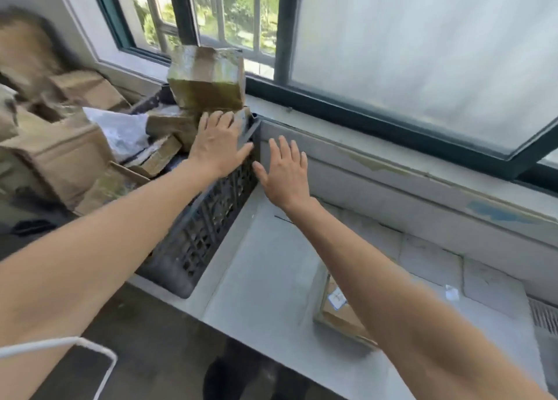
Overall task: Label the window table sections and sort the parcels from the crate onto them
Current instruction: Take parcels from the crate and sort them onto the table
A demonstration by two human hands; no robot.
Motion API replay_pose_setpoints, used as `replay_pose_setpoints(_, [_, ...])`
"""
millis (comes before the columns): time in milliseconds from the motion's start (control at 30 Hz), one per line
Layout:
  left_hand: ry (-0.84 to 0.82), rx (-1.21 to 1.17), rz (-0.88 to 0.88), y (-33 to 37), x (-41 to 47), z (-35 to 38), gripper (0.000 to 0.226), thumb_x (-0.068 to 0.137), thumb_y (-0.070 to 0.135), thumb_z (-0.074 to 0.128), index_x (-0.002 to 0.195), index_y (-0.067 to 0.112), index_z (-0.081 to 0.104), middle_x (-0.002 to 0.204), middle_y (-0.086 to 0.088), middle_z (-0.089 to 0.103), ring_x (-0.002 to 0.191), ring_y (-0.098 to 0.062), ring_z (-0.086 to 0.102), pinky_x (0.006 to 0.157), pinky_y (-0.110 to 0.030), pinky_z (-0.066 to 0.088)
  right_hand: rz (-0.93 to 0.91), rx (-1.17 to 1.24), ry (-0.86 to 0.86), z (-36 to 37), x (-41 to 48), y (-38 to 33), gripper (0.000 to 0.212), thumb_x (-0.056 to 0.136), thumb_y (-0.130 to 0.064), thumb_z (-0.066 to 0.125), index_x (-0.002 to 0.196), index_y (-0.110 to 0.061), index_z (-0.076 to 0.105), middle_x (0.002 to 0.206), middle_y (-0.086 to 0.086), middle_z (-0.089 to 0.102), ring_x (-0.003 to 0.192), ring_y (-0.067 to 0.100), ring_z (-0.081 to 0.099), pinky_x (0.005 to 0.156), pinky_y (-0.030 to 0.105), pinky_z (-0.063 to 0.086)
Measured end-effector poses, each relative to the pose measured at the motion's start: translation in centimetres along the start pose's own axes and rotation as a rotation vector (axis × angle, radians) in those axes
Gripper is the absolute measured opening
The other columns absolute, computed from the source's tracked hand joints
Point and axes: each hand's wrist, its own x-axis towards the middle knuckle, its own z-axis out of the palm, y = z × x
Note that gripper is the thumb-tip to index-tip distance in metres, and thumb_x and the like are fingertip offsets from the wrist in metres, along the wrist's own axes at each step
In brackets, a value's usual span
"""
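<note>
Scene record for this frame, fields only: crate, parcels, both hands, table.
crate: black lattice, heaped with brown parcels
top box: taped, highest in pile
left hand: open, fingers flat on pile at crate's far corner
right hand: open, empty, beside crate
table: one lone parcel, partly behind right forearm

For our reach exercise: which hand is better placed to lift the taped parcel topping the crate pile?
Probably the left hand: it lies flat over the crate, just below the taped parcel. The right hand hovers open outside the crate, above the table.
</note>
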Motion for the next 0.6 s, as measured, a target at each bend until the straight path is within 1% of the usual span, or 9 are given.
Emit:
replay_pose_setpoints(67, [0.045,-0.005,-0.066,-2.6,-0.6,-1.0,0.062,0.093,0.05,0.049,0.142,0.011,0.047,0.145,-0.016,0.045,0.136,-0.034,0.036,0.117,-0.05,0.022,-0.046,0.023,0.018,-0.6,1.5,-2.5,0.067,0.101,-0.05,0.038,0.155,-0.013,0.024,0.163,0.011,0.021,0.151,0.032,0.012,0.122,0.051,0.012])
replay_pose_setpoints(167, [0.033,0.016,-0.154,-6.3,-2.1,-1.5,0.064,0.093,0.052,0.05,0.142,0.012,0.047,0.146,-0.014,0.045,0.135,-0.032,0.037,0.114,-0.047,0.023,-0.112,0.008,0.018,-0.8,2.7,-5.6,0.067,0.101,-0.05,0.04,0.155,-0.014,0.025,0.162,0.011,0.022,0.151,0.032,0.014,0.122,0.051,0.014])
replay_pose_setpoints(267, [0.018,0.033,-0.223,-9.7,-3.1,-2.2,0.062,0.091,0.052,0.052,0.139,0.013,0.05,0.14,-0.011,0.051,0.129,-0.031,0.042,0.11,-0.043,0.028,-0.147,0.0,-0.006,-0.4,3.6,-8.1,0.066,0.101,-0.049,0.04,0.155,-0.013,0.025,0.162,0.011,0.023,0.15,0.033,0.014,0.122,0.051,0.014])
replay_pose_setpoints(400, [-0.005,-0.007,-0.295,-14.0,-3.0,-3.5,0.052,0.091,0.047,0.054,0.132,0.014,0.055,0.135,-0.01,0.056,0.127,-0.031,0.045,0.109,-0.041,0.032,-0.169,-0.012,-0.02,0.6,4.9,-11.0,0.066,0.101,-0.049,0.038,0.155,-0.014,0.024,0.162,0.012,0.022,0.15,0.032,0.015,0.121,0.05,0.016])
replay_pose_setpoints(500, [-0.007,-0.018,-0.332,-16.9,-2.5,-4.6,0.051,0.093,0.043,0.054,0.134,0.012,0.053,0.135,-0.012,0.056,0.126,-0.032,0.046,0.11,-0.041,0.032,-0.153,-0.001,-0.037,1.2,6.1,-12.7,0.067,0.102,-0.049,0.039,0.156,-0.014,0.022,0.162,0.012,0.021,0.15,0.032,0.016,0.122,0.047,0.016])
replay_pose_setpoints(600, [0.01,-0.067,-0.338,-18.8,-1.1,-5.5,0.05,0.094,0.041,0.054,0.134,0.011,0.051,0.133,-0.013,0.056,0.122,-0.032,0.047,0.105,-0.042,0.036,-0.15,0.009,-0.026,1.3,7.6,-14.2,0.068,0.101,-0.049,0.04,0.156,-0.013,0.02,0.163,0.013,0.02,0.15,0.032,0.017,0.122,0.047,0.017])
